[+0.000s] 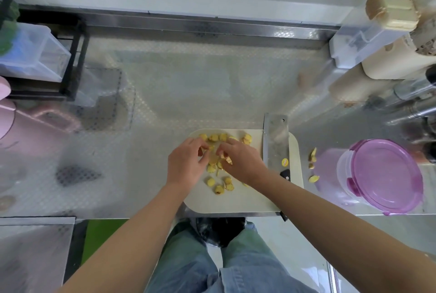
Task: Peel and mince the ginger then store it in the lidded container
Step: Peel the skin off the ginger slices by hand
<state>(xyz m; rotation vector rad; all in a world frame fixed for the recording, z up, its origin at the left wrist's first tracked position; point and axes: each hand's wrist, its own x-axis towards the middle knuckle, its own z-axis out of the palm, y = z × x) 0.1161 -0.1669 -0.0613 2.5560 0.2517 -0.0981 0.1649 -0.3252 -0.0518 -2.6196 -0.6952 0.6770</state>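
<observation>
Several ginger slices (213,138) pinched by left hand (186,165), right hand (243,163).

The black handle of the broad steel cleaver (276,144) is mostly hidden under the right forearm (306,200). The right hand (243,163) and left hand (186,165) cover several yellow ginger slices (213,137); whether their fingers pinch any is unclear. A blurred pale pink plastic object (7,125) is cut off by the left edge.

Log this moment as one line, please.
step: ginger slices unminced; left hand pinching slices; right hand pinching slices; cleaver idle on cutting board; container lidded
</observation>
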